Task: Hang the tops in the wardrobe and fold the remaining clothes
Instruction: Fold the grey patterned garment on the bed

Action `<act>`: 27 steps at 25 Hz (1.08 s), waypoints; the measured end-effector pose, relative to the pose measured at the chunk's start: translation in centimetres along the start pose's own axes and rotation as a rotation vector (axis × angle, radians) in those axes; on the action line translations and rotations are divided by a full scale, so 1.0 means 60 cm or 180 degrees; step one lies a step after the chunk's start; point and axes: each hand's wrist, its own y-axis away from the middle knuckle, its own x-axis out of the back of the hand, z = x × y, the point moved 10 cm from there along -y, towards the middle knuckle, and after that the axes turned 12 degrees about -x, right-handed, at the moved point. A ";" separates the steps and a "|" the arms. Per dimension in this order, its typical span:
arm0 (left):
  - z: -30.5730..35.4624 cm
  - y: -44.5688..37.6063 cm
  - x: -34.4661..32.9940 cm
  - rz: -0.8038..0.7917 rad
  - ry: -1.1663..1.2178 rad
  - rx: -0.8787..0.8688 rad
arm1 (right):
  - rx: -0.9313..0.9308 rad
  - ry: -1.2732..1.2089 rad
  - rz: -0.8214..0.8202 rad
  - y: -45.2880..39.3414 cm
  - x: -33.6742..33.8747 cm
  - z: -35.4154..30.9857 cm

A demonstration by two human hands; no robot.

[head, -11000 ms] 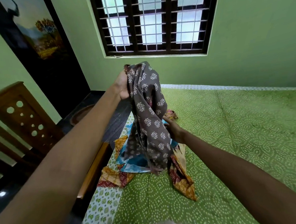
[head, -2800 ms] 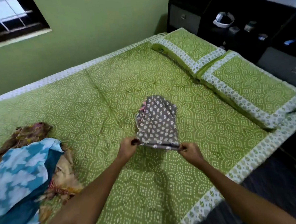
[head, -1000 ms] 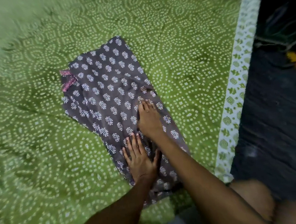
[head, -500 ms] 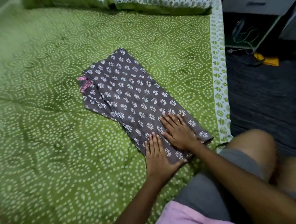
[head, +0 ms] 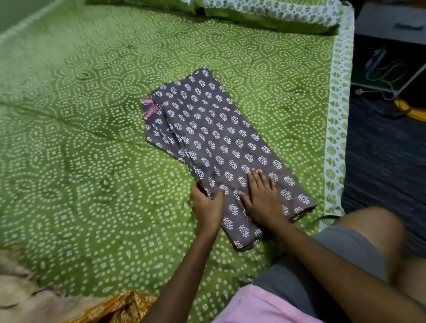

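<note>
A grey garment with a white leaf print (head: 215, 133) lies folded lengthwise on the green bedspread (head: 81, 144), a pink trim showing at its far left corner. My left hand (head: 207, 206) grips the garment's left edge near its close end, thumb on top and fingers curled at the side. My right hand (head: 263, 198) presses flat on the cloth just right of it, fingers straight.
More clothes, orange and beige (head: 54, 311), lie heaped at the lower left. Two green pillows (head: 259, 1) sit at the bed's head. The bed's right edge (head: 335, 141) drops to a dark floor with a bedside cabinet (head: 396, 30) and cables.
My left hand has slid from lying flat on the cloth to its left edge and taken hold of it. The right hand stays pressed flat. The view has pulled back slightly.
</note>
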 end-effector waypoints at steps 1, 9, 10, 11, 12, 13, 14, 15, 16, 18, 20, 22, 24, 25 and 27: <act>-0.015 -0.009 0.002 0.0202 0.0570 0.0425 | -0.0179 -0.0236 0.0006 -0.010 -0.002 -0.015; -0.079 -0.101 -0.049 0.0009 0.2461 0.1871 | 0.0229 -0.0935 0.0335 -0.036 -0.010 -0.077; -0.080 -0.120 -0.046 0.0041 0.2429 0.1871 | 0.0255 -0.0923 0.0399 -0.034 -0.008 -0.078; -0.078 -0.141 -0.044 0.0059 0.2444 0.1860 | 0.0255 -0.0933 0.0469 -0.034 -0.007 -0.076; -0.070 -0.160 -0.044 0.0031 0.2508 0.1858 | 0.0247 -0.0948 0.0523 -0.034 -0.006 -0.074; -0.064 -0.184 -0.047 -0.0017 0.2640 0.1846 | 0.0248 -0.0960 0.0569 -0.035 -0.005 -0.075; -0.057 -0.205 -0.049 -0.0072 0.2769 0.1871 | 0.0254 -0.0966 0.0597 -0.035 -0.005 -0.075; -0.053 -0.226 -0.050 -0.0090 0.2900 0.1920 | 0.0279 -0.0965 0.0638 -0.034 -0.006 -0.075; -0.048 -0.247 -0.042 -0.0055 0.2965 0.1976 | 0.0308 -0.0968 0.0665 -0.033 -0.005 -0.076; -0.056 -0.296 -0.012 0.0190 0.2993 0.1968 | 0.0322 -0.0986 0.0683 -0.036 -0.005 -0.076; -0.060 -0.325 0.050 0.0650 0.2993 0.1806 | 0.0331 -0.0995 0.0713 -0.037 -0.004 -0.076; -0.073 -0.335 0.105 0.0920 0.3097 0.1647 | 0.0345 -0.1002 0.0760 -0.036 -0.004 -0.076; -0.093 -0.337 0.144 0.0917 0.3018 0.1524 | 0.0344 -0.0996 0.0780 -0.037 -0.003 -0.076; -0.095 -0.337 0.155 0.0813 0.2912 0.1474 | 0.0352 -0.0980 0.0769 -0.037 -0.003 -0.077; -0.081 -0.338 0.151 0.0252 0.2277 0.1395 | 0.0375 -0.0970 0.0746 -0.037 -0.004 -0.077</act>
